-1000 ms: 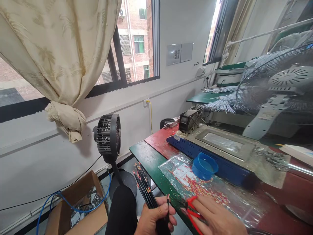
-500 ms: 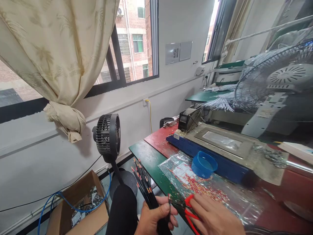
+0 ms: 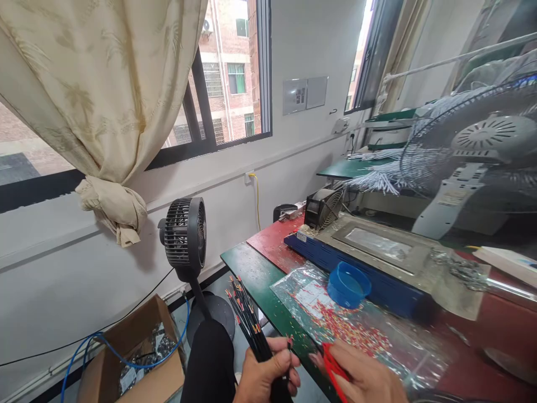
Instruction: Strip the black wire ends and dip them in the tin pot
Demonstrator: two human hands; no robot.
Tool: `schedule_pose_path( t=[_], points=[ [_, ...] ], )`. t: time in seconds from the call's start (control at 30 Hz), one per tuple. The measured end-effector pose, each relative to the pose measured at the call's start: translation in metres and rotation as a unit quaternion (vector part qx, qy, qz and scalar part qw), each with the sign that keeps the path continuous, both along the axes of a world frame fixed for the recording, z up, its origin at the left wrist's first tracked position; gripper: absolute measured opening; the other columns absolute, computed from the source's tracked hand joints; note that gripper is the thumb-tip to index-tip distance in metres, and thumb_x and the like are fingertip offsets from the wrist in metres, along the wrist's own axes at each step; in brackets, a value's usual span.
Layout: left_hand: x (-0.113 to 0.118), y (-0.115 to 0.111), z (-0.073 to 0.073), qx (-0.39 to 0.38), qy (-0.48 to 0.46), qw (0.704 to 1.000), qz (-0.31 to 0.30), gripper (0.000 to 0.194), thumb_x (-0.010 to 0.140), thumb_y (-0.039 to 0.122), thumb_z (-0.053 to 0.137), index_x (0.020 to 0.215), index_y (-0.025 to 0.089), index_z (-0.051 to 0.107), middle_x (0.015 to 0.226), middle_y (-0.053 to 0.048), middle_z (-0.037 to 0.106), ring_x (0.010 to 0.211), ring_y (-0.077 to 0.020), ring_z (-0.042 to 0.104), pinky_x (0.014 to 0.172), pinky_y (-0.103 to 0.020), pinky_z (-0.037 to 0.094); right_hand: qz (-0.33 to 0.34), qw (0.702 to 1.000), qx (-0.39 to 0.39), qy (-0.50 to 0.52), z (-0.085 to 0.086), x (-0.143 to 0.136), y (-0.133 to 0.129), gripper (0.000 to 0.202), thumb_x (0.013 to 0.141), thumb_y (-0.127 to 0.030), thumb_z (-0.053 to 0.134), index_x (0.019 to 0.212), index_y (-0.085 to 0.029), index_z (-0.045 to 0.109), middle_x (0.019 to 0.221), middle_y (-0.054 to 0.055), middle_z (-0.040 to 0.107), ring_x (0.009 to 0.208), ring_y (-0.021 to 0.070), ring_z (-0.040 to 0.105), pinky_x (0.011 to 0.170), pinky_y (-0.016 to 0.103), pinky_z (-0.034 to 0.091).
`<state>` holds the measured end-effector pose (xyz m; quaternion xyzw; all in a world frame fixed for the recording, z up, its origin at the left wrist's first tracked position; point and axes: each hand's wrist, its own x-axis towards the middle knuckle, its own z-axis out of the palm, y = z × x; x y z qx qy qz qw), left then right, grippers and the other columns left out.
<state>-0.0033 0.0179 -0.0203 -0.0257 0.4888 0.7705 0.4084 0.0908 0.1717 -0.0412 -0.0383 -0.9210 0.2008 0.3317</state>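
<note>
A bundle of black cables (image 3: 250, 319) with stripped red and yellow wire ends is held in my left hand (image 3: 268, 372), low in the centre. Between that hand's thumb and fingers one cable end stands apart from the bundle. To its right, my right hand (image 3: 364, 372) is closed on a red-handled tool (image 3: 333, 372), whose jaws are blurred. The tool is apart from the single cable end. Beyond my right hand, red and yellow scraps (image 3: 348, 327) lie on a clear plastic bag (image 3: 308, 288), near a blue round container (image 3: 349, 284).
A blue-sided machine (image 3: 369, 263) with a small black fan (image 3: 323, 208) stands on the red and green table (image 3: 247, 263). A black standing fan (image 3: 184, 238) and a cardboard box (image 3: 161, 380) are at left. A large grey fan (image 3: 482, 134) stands at right.
The red-handled tool's handles have come closer together, and my right hand has moved slightly left and down. My left hand still holds the bundle in nearly the same place.
</note>
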Motion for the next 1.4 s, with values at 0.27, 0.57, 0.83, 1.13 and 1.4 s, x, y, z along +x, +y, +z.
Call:
schedule_pose_path(
  t=[0.27, 0.57, 0.83, 1.13, 1.4],
  points=[
    [0.005, 0.007, -0.008, -0.004, 0.068, 0.994, -0.087, 0.044, 0.052, 0.049, 0.076, 0.069, 0.013, 0.06, 0.048, 0.002, 0.055, 0.035, -0.0055, 0.043, 0.04, -0.023, 0.03, 0.077, 0.918, -0.375, -0.107, -0.007, -0.008, 0.003, 0.041, 0.069, -0.055, 0.064, 0.084, -0.019, 0.075, 0.062, 0.004, 0.069, 0.058, 0.0199, 0.063, 0.054, 0.026, 0.049],
    [0.009, 0.011, -0.006, -0.016, 0.055, 0.982, -0.178, 0.035, 0.057, 0.046, 0.073, 0.058, 0.013, 0.06, 0.039, 0.002, 0.051, 0.032, -0.0058, 0.042, 0.038, -0.023, 0.027, 0.173, 0.819, -0.524, -0.157, 0.006, -0.004, -0.007, 0.045, 0.075, -0.06, 0.057, 0.066, -0.016, 0.062, 0.053, 0.001, 0.059, 0.049, 0.0144, 0.055, 0.05, 0.025, 0.042],
    [0.007, 0.011, -0.01, -0.029, 0.022, 0.997, -0.073, 0.045, 0.048, 0.043, 0.08, 0.074, 0.012, 0.06, 0.048, 0.001, 0.056, 0.037, -0.0066, 0.045, 0.039, -0.022, 0.031, 0.077, 0.817, -0.542, -0.18, 0.001, -0.007, 0.0, 0.051, 0.072, -0.065, 0.057, 0.075, -0.015, 0.066, 0.05, -0.003, 0.05, 0.044, 0.0082, 0.039, 0.043, 0.021, 0.028],
    [0.008, 0.012, -0.006, -0.039, 0.061, 0.993, -0.094, 0.045, 0.046, 0.046, 0.08, 0.068, 0.013, 0.059, 0.046, 0.003, 0.054, 0.036, -0.0057, 0.043, 0.04, -0.023, 0.03, 0.115, 0.83, -0.527, -0.144, -0.006, -0.008, -0.004, 0.043, 0.066, -0.058, 0.067, 0.076, -0.016, 0.066, 0.053, -0.003, 0.054, 0.049, 0.0114, 0.047, 0.05, 0.023, 0.037],
    [0.006, 0.022, -0.01, -0.046, 0.076, 0.994, -0.058, 0.044, 0.053, 0.048, 0.075, 0.073, 0.012, 0.059, 0.044, 0.005, 0.051, 0.033, -0.005, 0.039, 0.037, -0.022, 0.029, 0.06, 0.851, -0.496, -0.164, 0.006, -0.007, 0.006, 0.054, 0.072, -0.069, 0.051, 0.071, -0.017, 0.064, 0.056, 0.0, 0.052, 0.054, 0.0142, 0.047, 0.05, 0.024, 0.036]
  ],
)
